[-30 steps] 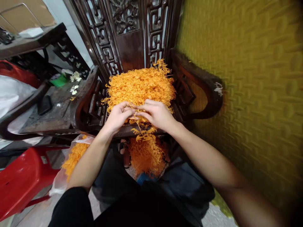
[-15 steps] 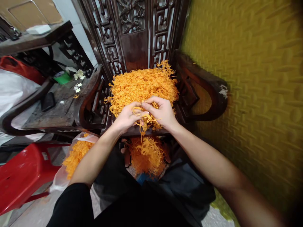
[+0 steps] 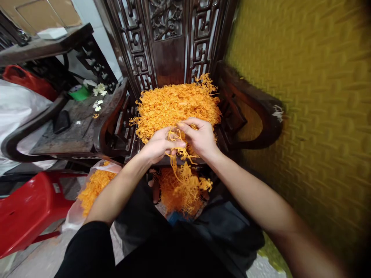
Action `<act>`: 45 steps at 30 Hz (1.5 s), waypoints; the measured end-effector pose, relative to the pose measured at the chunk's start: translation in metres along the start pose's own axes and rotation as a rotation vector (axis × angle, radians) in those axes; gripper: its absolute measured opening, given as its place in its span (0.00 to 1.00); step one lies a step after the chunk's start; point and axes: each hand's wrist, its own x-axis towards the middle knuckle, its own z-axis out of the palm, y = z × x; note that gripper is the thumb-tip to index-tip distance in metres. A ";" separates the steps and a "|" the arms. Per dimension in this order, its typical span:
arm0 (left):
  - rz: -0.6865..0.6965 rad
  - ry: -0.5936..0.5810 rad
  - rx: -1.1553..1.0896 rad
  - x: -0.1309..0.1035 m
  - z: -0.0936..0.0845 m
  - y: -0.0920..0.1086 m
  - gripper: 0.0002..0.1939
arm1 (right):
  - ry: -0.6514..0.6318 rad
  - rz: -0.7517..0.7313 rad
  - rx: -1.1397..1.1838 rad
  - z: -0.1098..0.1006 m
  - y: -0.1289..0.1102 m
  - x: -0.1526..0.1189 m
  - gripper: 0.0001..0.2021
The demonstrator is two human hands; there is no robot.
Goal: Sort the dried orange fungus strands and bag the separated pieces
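Observation:
Over the front edge of a dark carved wooden chair, both my hands meet. My left hand is closed, thumb and fingers pinching a thin orange branching sprig. Beside it on the right, my right hand pinches the upper part of the same tangle with thumb and forefinger. The sprig's curly ends dangle below my hands. Behind them a large heap of orange sprigs covers the chair seat. More orange sprigs lie lower down between my legs, above something blue.
At left stand a red plastic stool and a clear bag of orange sprigs. A second wooden chair holds a black phone-like object, green tape and pale flowers. A yellow textured mat stands upright at right.
More of the orange sprig hangs below my hands, with a curly end now reaching out to the right. My hands stay nearly in place. The view has shifted slightly.

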 end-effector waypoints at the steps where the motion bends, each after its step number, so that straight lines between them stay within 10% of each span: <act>1: -0.039 -0.046 0.034 -0.002 0.000 0.000 0.33 | 0.064 0.031 0.050 -0.006 -0.002 0.006 0.19; 6: -0.047 -0.004 0.160 -0.003 -0.002 -0.004 0.28 | 0.295 0.011 0.158 -0.048 -0.020 0.035 0.25; 10: 0.001 0.203 0.178 0.007 -0.013 -0.005 0.12 | 0.040 -0.044 -0.029 -0.055 -0.031 0.021 0.20; 16: 0.186 0.331 0.271 0.015 -0.017 -0.008 0.13 | -0.279 -0.548 -0.691 -0.039 -0.042 -0.012 0.21; 22: 0.259 0.366 0.246 0.017 -0.001 -0.010 0.07 | -0.463 -0.669 -1.129 -0.025 -0.030 -0.016 0.26; 29: 0.322 0.482 0.268 0.035 -0.022 -0.010 0.10 | -0.284 -1.107 -0.717 -0.023 -0.047 -0.040 0.05; 34: 0.223 0.475 0.003 0.039 -0.045 -0.004 0.14 | 0.049 -0.673 -0.454 -0.032 -0.051 -0.032 0.06; 38: 0.265 0.422 -0.148 0.034 -0.049 0.002 0.19 | -0.042 -0.155 -0.155 -0.041 -0.030 -0.005 0.17; 45: 0.295 0.394 -0.225 0.027 -0.050 0.015 0.19 | -0.112 -0.055 0.005 -0.044 -0.037 -0.005 0.20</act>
